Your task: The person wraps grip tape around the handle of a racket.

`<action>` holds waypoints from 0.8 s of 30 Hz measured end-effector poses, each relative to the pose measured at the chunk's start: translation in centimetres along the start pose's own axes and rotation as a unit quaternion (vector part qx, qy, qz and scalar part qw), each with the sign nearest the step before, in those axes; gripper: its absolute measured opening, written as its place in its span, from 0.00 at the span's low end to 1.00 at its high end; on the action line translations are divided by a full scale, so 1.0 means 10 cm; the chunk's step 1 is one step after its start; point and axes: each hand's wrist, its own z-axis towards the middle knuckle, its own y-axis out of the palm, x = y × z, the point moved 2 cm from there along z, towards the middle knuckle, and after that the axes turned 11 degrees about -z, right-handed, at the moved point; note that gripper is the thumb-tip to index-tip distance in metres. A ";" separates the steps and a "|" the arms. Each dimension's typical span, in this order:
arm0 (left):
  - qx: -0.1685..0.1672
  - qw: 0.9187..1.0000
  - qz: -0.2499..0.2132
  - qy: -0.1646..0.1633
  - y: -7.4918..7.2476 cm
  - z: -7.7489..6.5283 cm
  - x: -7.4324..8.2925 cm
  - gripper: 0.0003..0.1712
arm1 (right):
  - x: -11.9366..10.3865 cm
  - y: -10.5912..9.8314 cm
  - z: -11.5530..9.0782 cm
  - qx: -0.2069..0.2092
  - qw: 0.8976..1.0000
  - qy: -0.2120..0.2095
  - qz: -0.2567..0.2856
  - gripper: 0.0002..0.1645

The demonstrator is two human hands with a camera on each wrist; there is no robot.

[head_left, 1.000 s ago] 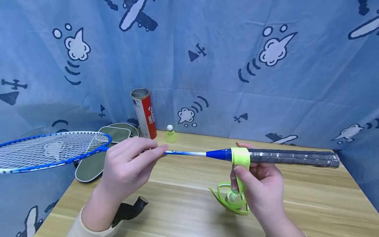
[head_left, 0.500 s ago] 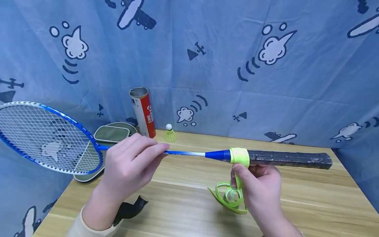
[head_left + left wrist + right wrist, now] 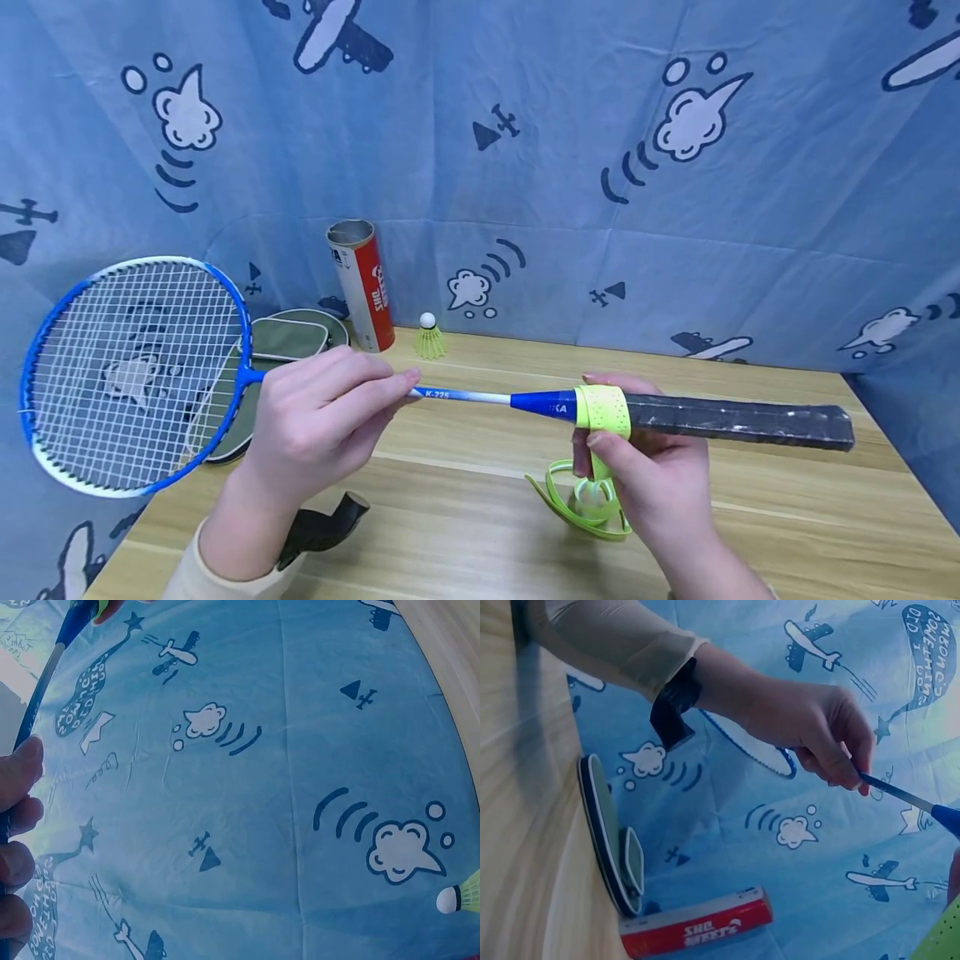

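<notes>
Currently hands (image 3: 322,425) (image 3: 667,479) hold racket (image 3: 472,397): left from above, right thumb (image 3: 613,452) on yellow tape (image 3: 609,408).

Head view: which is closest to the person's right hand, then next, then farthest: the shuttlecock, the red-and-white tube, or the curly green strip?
From the right hand:
1. Curly green strip: just below, a bit left.
2. Shuttlecock: farther back, to the left.
3. Red-and-white tube: at the back too, left of the shuttlecock.
</notes>
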 end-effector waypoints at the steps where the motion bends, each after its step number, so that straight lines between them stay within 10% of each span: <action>1: 0.001 1.000 0.002 0.002 0.00 0.00 0.00 0.12 | 0.00 0.00 0.00 0.010 1.000 -0.002 0.001 0.25; 8: -0.004 1.000 0.002 0.025 0.02 0.03 0.02 0.09 | 0.02 0.00 -0.05 0.102 0.995 -0.001 -0.012 0.14; 18: 0.002 1.000 0.006 0.023 -0.01 0.02 0.00 0.10 | 0.01 -0.04 0.02 -0.021 0.999 0.005 0.027 0.26; 24: 0.003 1.000 0.005 0.025 -0.02 0.01 -0.01 0.10 | -0.01 -0.03 0.03 -0.005 1.000 0.007 0.010 0.27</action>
